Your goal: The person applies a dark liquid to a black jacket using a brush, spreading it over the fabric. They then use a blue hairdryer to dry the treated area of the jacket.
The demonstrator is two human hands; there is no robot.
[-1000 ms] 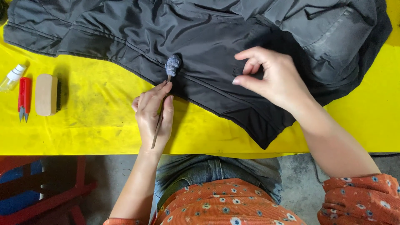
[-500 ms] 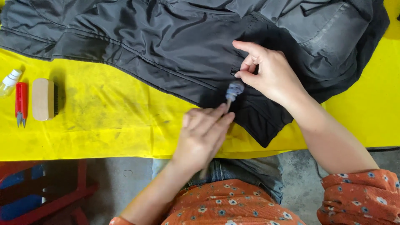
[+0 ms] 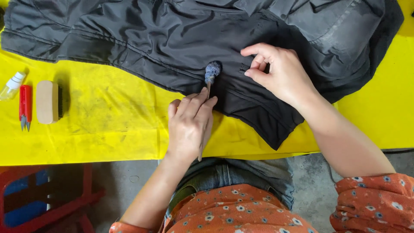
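Observation:
A black jacket (image 3: 142,39) lies spread over a yellow-covered table (image 3: 108,125). My left hand (image 3: 189,123) grips a thin stick with a grey-blue fuzzy dauber head (image 3: 211,71), and that head rests on the black fabric. My right hand (image 3: 278,73) sits just to the right of the dauber, thumb and fingers pinching the cloth beside a small slit in it. The stick's lower end pokes out below my left palm.
At the table's left edge lie a small clear bottle with a white cap (image 3: 12,85), red thread snips (image 3: 25,105) and a wooden-backed brush (image 3: 48,102). A red stool frame (image 3: 56,203) stands on the floor below left.
My left hand carried the dauber right along the jacket, then back left a little. My right hand closed from a flat hold into a pinch on the cloth.

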